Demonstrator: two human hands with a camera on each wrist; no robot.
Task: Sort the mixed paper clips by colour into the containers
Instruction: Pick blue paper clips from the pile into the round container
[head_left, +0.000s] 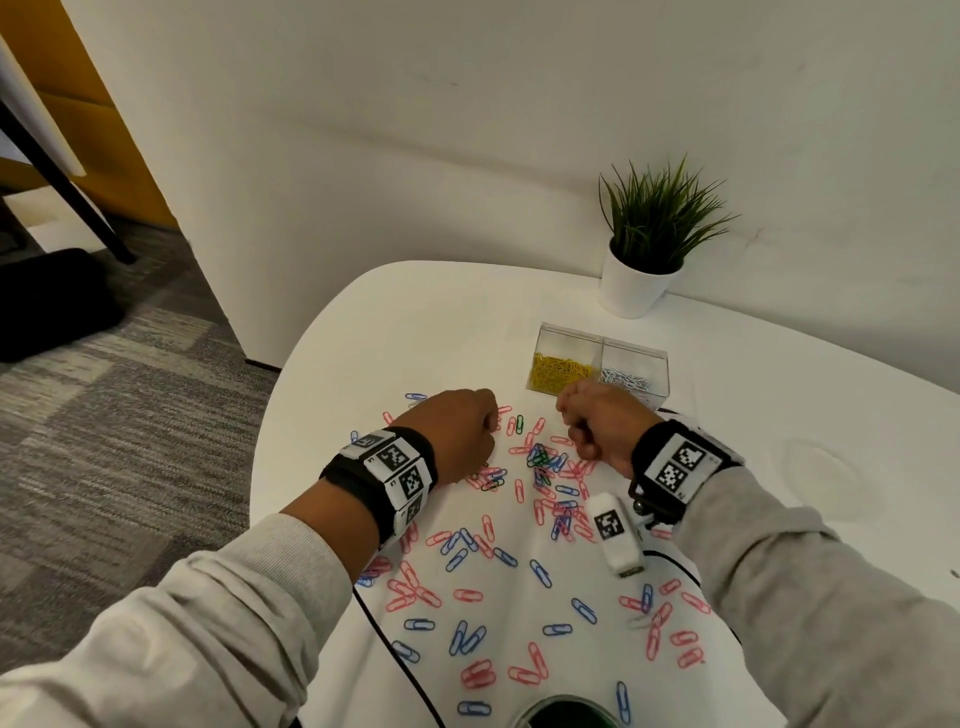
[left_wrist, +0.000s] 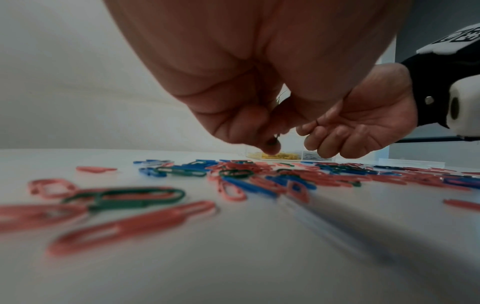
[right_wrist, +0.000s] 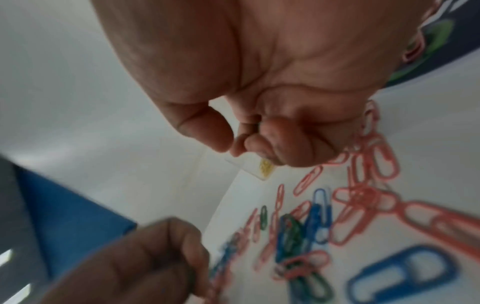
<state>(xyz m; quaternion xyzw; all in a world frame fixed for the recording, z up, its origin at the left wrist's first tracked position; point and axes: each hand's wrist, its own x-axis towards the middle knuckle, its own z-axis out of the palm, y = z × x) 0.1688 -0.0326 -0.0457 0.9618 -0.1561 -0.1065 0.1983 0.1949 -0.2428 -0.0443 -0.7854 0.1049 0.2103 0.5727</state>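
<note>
Right now, both hands hovering over clip scatter (head_left: 540, 467) mid-table. Left hand (head_left: 460, 431) curling fingers, pinching small dark clip (left_wrist: 273, 140). Right hand (head_left: 597, 426) clenching, contents unclear. Green clips (head_left: 519, 425) lying between hands, long axes pointing away; green tub (head_left: 566, 714) sitting at near edge.

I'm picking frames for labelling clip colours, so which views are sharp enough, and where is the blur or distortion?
Head view: sharpest, evenly lit, with the paper clips crisp, though the wide lens bows the table edge. Left wrist view: near clips are out of focus, the left hand soft. Right wrist view: blurred throughout, and the right hand fills much of the frame, yet clip colours stay readable.
</note>
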